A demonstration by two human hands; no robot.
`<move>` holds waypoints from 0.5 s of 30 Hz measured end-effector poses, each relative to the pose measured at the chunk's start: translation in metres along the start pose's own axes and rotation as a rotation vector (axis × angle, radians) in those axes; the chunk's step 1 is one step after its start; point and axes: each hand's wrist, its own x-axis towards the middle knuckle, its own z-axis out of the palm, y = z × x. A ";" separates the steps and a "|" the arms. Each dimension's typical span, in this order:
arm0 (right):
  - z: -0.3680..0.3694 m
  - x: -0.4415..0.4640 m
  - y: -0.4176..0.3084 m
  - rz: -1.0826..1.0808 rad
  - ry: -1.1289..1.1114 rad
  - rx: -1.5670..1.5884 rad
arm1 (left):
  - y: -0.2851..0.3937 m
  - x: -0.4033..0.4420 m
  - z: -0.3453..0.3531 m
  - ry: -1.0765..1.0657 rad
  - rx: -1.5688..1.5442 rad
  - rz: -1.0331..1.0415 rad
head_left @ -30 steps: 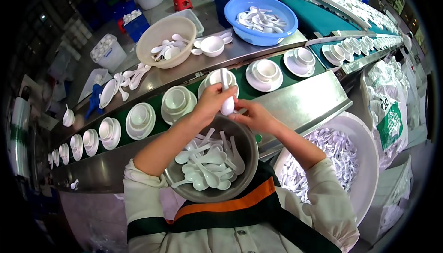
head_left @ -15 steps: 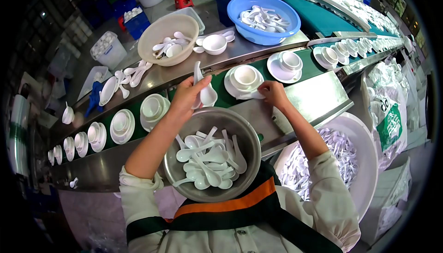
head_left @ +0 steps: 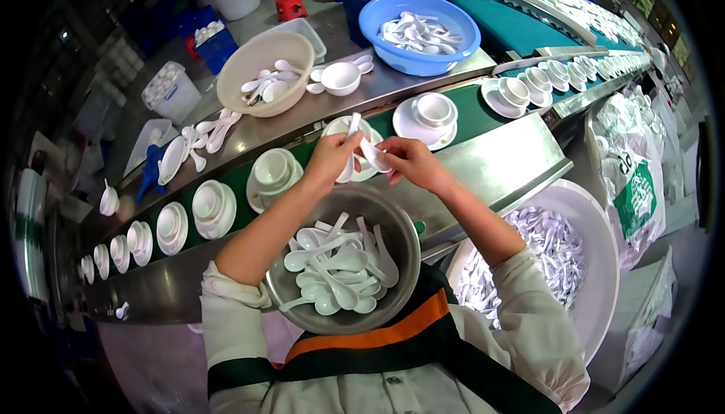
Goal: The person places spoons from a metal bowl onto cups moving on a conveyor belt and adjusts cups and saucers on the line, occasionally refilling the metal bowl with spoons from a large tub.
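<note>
My left hand (head_left: 331, 160) is closed around a white soup spoon (head_left: 354, 123), its end pointing up past the fingers. Just to the right, my right hand (head_left: 414, 163) pinches another white spoon (head_left: 374, 156), which reaches across to the left hand's fingertips. Behind both hands sits a place setting of stacked white dishes (head_left: 332, 129) on the green conveyor belt (head_left: 470, 104), partly hidden by them. Below the hands, a steel bowl (head_left: 410, 263) full of white spoons rests against my apron.
Stacked dish sets (head_left: 214, 206) line the belt on both sides. A beige basin (head_left: 226, 82), a small bowl (head_left: 340, 78) and a blue basin (head_left: 419, 59) with spoons stand along the far ledge. A large white tub (head_left: 604, 263) of wrapped spoons is at right.
My right hand has moved left from the plate's edge to meet my left hand, now with a spoon in its fingers. The dish sets have shifted left along the belt.
</note>
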 end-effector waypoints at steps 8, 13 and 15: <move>-0.043 0.005 0.053 0.133 0.372 -0.398 | 0.010 -0.014 -0.007 0.099 0.276 0.245; -0.017 -0.018 0.001 -0.086 0.107 -0.035 | 0.022 -0.024 0.012 -0.006 0.066 0.168; -0.008 -0.028 -0.014 -0.168 0.056 -0.053 | 0.018 -0.023 0.017 -0.090 -0.017 0.128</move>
